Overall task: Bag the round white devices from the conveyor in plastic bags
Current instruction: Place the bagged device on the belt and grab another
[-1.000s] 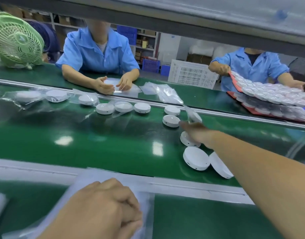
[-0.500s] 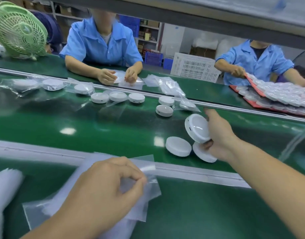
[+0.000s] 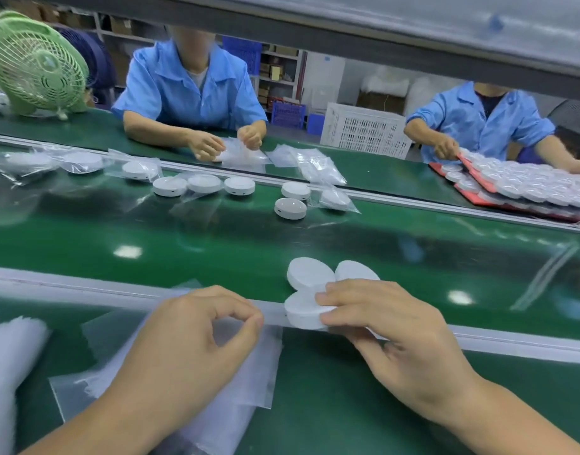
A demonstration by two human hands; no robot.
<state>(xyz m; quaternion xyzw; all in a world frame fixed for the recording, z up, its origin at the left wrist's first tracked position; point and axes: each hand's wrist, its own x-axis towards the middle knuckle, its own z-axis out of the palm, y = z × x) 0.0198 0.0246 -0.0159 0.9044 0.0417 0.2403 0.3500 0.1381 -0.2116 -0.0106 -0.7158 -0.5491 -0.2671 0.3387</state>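
Head view: left hand [image 3: 183, 349] is pinching the bag [image 3: 259, 366] edge, right hand [image 3: 396, 339] is gripping a disc [image 3: 301, 311]; spreading the mouth and sliding flat seems best.

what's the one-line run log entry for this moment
left hand: pinches clear plastic bag | right hand: holds round white device over grey rail | two more devices on green belt
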